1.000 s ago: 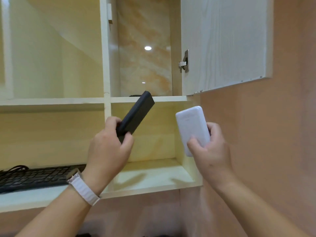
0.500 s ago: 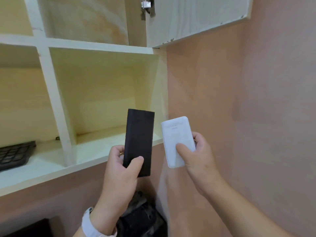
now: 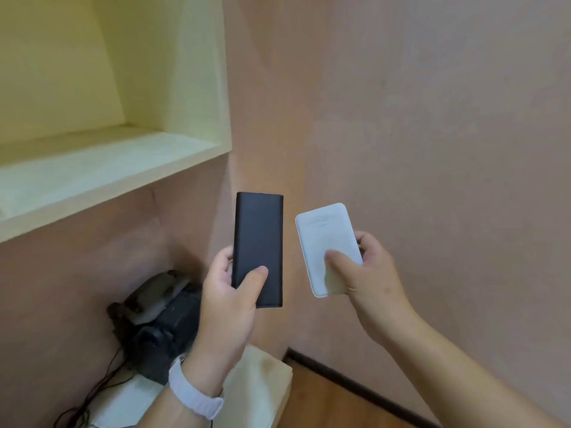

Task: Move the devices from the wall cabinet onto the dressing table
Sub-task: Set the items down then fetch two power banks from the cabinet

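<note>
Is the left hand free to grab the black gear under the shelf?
Probably not: the left hand grips the black power bank, so its fingers are taken. The path down to the black gear looks open, but the right hand is busy too, holding the white power bank.

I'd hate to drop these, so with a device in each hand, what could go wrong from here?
The left hand grips only the lower half of the black device, so it may tip out. The right hand pinches the white device near its lower end; it could slip. Neither hand is free to catch.
</note>
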`<state>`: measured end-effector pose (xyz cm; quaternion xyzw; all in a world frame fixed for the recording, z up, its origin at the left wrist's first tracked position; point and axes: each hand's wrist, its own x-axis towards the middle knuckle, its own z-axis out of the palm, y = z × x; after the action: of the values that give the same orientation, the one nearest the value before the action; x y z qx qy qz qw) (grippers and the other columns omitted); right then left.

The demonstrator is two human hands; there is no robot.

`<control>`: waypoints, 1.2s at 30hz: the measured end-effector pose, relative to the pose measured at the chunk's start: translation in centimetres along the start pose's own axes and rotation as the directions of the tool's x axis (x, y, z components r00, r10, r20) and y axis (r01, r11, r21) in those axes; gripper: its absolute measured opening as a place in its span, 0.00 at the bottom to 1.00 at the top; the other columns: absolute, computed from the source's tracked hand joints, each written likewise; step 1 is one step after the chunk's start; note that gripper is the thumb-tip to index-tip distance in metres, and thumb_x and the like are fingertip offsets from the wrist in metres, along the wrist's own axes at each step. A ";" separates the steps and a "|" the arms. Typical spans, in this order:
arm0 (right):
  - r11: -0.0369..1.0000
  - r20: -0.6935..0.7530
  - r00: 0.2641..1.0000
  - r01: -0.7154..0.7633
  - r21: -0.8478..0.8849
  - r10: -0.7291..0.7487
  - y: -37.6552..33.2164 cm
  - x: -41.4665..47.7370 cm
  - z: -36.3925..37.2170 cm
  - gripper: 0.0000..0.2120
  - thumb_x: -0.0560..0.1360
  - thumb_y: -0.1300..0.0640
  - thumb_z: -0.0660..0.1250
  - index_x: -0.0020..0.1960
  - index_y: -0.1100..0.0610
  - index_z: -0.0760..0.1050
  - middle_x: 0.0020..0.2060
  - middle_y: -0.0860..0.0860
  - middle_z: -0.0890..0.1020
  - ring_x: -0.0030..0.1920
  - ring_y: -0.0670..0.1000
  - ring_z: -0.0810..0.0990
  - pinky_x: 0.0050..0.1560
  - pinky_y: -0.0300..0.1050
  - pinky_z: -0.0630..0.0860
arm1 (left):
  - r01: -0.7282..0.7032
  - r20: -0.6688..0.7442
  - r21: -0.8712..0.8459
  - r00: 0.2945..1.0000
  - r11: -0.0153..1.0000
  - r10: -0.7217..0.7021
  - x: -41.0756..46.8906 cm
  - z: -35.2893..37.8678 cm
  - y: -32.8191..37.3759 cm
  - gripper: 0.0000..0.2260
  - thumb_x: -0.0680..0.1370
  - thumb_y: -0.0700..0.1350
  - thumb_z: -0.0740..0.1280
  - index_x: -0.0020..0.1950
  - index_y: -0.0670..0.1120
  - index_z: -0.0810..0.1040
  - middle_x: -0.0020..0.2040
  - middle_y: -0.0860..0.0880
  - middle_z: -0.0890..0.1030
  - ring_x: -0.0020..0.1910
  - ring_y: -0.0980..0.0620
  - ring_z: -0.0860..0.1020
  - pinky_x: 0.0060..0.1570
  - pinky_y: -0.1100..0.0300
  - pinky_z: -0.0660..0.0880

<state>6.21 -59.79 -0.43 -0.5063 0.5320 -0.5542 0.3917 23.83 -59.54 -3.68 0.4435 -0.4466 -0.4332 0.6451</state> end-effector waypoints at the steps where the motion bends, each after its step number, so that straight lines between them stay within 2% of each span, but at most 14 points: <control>1: 1.000 -0.040 0.999 -0.023 -0.019 0.022 0.7 -1.0 -0.6 0.14 0.65 0.53 0.67 0.50 0.52 0.76 0.42 0.48 0.83 0.41 0.50 0.82 0.38 0.48 0.77 | 0.032 0.029 -0.015 0.999 0.999 -0.031 -0.6 0.3 -0.8 0.12 0.72 0.41 0.68 0.55 0.49 0.78 0.50 0.45 0.85 0.50 0.39 0.83 0.50 0.41 0.80; 4: 0.992 -0.137 0.987 -0.096 -0.085 0.084 1.8 -3.9 -2.3 0.12 0.67 0.53 0.68 0.50 0.51 0.76 0.43 0.49 0.83 0.43 0.52 0.82 0.38 0.47 0.78 | 0.132 0.123 -0.045 0.984 0.990 -0.126 -2.6 1.4 -2.6 0.11 0.77 0.35 0.67 0.56 0.48 0.77 0.51 0.46 0.85 0.51 0.43 0.83 0.50 0.44 0.80; 8: 0.979 -0.248 0.965 -0.126 -0.158 0.084 2.0 -7.2 -5.5 0.08 0.72 0.56 0.69 0.50 0.50 0.76 0.44 0.49 0.83 0.44 0.52 0.83 0.41 0.50 0.79 | 0.197 0.237 -0.042 0.954 0.979 -0.182 -5.3 3.6 -3.6 0.11 0.78 0.36 0.65 0.58 0.48 0.76 0.51 0.47 0.85 0.51 0.45 0.83 0.52 0.42 0.80; 12: 0.980 -0.337 0.939 -0.128 -0.151 0.071 1.1 -11.0 -9.1 0.07 0.74 0.60 0.68 0.50 0.51 0.75 0.43 0.49 0.83 0.43 0.51 0.82 0.40 0.47 0.77 | 0.194 0.338 -0.029 0.925 0.980 -0.173 -9.1 6.1 -3.0 0.11 0.78 0.37 0.65 0.57 0.52 0.76 0.50 0.51 0.85 0.50 0.48 0.83 0.52 0.43 0.80; 16: 0.987 -0.402 0.915 -0.097 -0.126 0.038 0.0 -15.8 -13.1 0.09 0.71 0.57 0.69 0.50 0.51 0.75 0.44 0.51 0.83 0.46 0.55 0.83 0.41 0.51 0.79 | 0.158 0.428 -0.019 0.894 0.987 -0.135 -14.1 8.9 -1.4 0.13 0.78 0.38 0.66 0.58 0.54 0.75 0.49 0.55 0.85 0.49 0.54 0.83 0.48 0.52 0.81; 19: 0.991 -0.450 0.893 -0.079 -0.108 0.022 -0.6 -20.8 -17.0 0.08 0.74 0.62 0.68 0.51 0.52 0.75 0.44 0.51 0.83 0.42 0.51 0.82 0.39 0.48 0.79 | 0.177 0.490 -0.013 0.859 0.984 -0.148 -18.8 11.3 -0.4 0.13 0.79 0.39 0.66 0.61 0.52 0.74 0.50 0.53 0.84 0.49 0.51 0.83 0.46 0.49 0.82; 23: 0.992 -0.519 0.855 -0.085 -0.095 0.024 -1.3 -29.6 -23.5 0.08 0.75 0.62 0.67 0.51 0.53 0.75 0.44 0.51 0.83 0.40 0.46 0.82 0.37 0.43 0.79 | 0.200 0.562 -0.008 0.811 0.980 -0.161 -27.7 15.9 0.6 0.12 0.79 0.39 0.66 0.60 0.51 0.74 0.49 0.53 0.84 0.49 0.47 0.84 0.46 0.47 0.82; 27: 0.993 -0.640 0.767 -0.103 -0.052 0.046 -1.8 -39.9 -30.7 0.08 0.75 0.61 0.67 0.52 0.52 0.75 0.46 0.52 0.83 0.47 0.54 0.83 0.41 0.48 0.80 | 0.261 0.673 0.019 0.711 0.965 -0.206 -38.5 21.5 1.8 0.11 0.79 0.38 0.66 0.59 0.49 0.75 0.48 0.51 0.85 0.50 0.43 0.83 0.45 0.47 0.82; 29: 0.993 -0.709 0.704 -0.099 -0.058 0.029 -2.0 -45.2 -34.1 0.07 0.75 0.60 0.67 0.51 0.50 0.74 0.46 0.50 0.83 0.45 0.51 0.82 0.40 0.43 0.78 | 0.267 0.736 0.026 0.647 0.963 -0.199 -43.9 24.2 2.5 0.11 0.79 0.38 0.65 0.60 0.48 0.75 0.50 0.48 0.84 0.50 0.44 0.83 0.45 0.48 0.82; 32: 0.991 -0.806 0.592 -0.121 -0.057 0.026 -2.3 -52.9 -38.5 0.07 0.75 0.59 0.67 0.51 0.50 0.73 0.46 0.49 0.81 0.45 0.49 0.81 0.39 0.41 0.77 | 0.291 0.813 0.028 0.550 0.956 -0.191 -51.4 27.6 3.6 0.10 0.79 0.37 0.64 0.60 0.46 0.74 0.52 0.46 0.83 0.45 0.51 0.84 0.39 0.55 0.81; 36: 0.990 -0.898 0.437 -0.140 -0.005 0.057 -2.8 -62.2 -43.3 0.07 0.74 0.58 0.67 0.51 0.50 0.74 0.47 0.51 0.81 0.49 0.54 0.81 0.40 0.45 0.77 | 0.319 0.897 0.063 0.397 0.946 -0.194 -60.3 31.2 5.2 0.10 0.79 0.37 0.64 0.59 0.46 0.73 0.53 0.43 0.82 0.51 0.41 0.82 0.48 0.44 0.82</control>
<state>-24.65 9.45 -3.26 -0.1206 0.7083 -0.6926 0.0634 -18.93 -6.57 -3.81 0.1718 -0.6184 -0.7207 0.2620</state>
